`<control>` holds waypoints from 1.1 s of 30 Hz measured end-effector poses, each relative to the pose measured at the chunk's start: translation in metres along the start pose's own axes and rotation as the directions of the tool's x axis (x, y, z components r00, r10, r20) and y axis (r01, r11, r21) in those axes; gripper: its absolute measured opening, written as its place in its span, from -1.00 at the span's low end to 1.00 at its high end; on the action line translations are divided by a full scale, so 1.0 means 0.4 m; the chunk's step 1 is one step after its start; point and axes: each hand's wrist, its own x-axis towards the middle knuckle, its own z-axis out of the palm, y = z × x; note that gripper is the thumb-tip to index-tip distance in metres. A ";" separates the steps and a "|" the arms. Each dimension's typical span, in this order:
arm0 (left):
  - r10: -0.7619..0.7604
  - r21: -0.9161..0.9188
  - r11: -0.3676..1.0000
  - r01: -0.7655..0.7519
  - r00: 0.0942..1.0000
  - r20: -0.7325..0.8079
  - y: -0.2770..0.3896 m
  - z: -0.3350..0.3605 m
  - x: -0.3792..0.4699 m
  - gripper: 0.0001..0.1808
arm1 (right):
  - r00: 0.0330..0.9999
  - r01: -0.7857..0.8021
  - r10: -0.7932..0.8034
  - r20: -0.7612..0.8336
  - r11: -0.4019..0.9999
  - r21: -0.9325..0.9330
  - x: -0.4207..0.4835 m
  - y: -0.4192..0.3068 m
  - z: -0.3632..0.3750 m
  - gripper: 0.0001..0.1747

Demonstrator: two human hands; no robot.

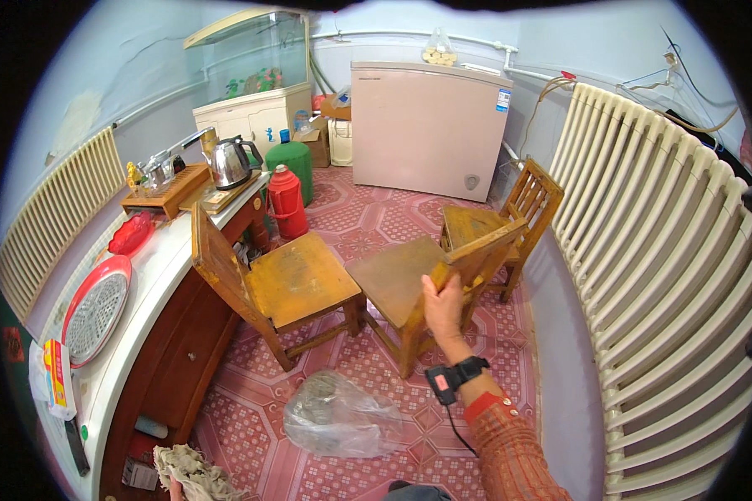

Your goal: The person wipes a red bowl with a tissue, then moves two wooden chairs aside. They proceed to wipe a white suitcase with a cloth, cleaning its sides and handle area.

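Note:
My right hand (443,308) grips the backrest (485,241) of a wooden chair whose worn seat (395,269) faces the middle of the room. At the bottom left edge, a small part of my left hand (176,490) shows, holding a crumpled greyish rag (191,473). A second wooden chair (304,278) stands to the left, its seat corner close to the held chair. Behind the held chair is a third wooden chair (532,206), near the radiator. On the floor before me lies a clear plastic bag (344,416) with something greyish inside.
A white-topped cabinet (141,275) along the left carries an electric kettle (230,164), a tea tray (169,188) and a red-rimmed strainer basket (97,310). A red thermos flask (286,203) stands beside it. Ahead is a chest freezer (429,128); a radiator (658,250) lines the right wall.

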 end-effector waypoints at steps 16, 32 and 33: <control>-0.099 0.073 0.993 0.088 0.980 0.173 -0.013 0.008 0.002 -0.49 | 0.944 -0.201 0.259 -0.203 0.943 0.265 0.225 0.296 -0.555 -0.84; -0.096 0.100 0.991 0.089 0.993 0.069 -0.044 0.019 0.012 -0.52 | 0.925 0.370 -0.215 0.312 0.688 -0.624 -0.073 0.148 -0.395 -0.01; -0.094 0.099 0.991 0.088 0.994 0.051 -0.046 0.016 0.013 -0.52 | 0.886 0.370 -0.088 0.456 0.726 -0.579 -0.144 0.150 -0.324 -0.02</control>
